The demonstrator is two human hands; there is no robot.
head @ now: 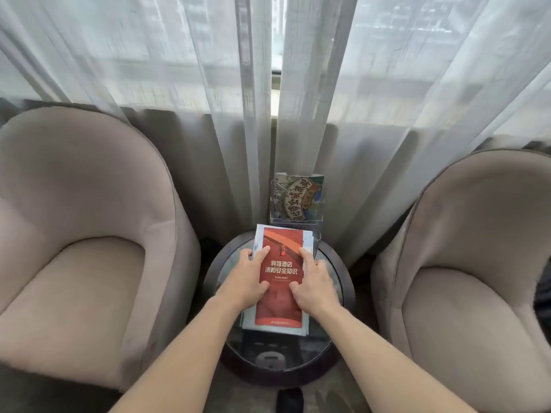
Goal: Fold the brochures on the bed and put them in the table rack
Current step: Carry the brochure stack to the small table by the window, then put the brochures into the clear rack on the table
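Brochure stack (280,281): glossy paper, red cover. Rack (298,204) centre frame: clear plastic. Table (343,293): glass top, reflective, dark glossy rim. Armchairs (89,234) left and right: matt beige cloth. Curtains (179,70) up top: sheer cloth.

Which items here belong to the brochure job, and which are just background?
Job: stack of folded brochures, held by left hand and right hand; clear rack holding a brochure; round glass table.
Background: left armchair, right armchair, sheer curtains.
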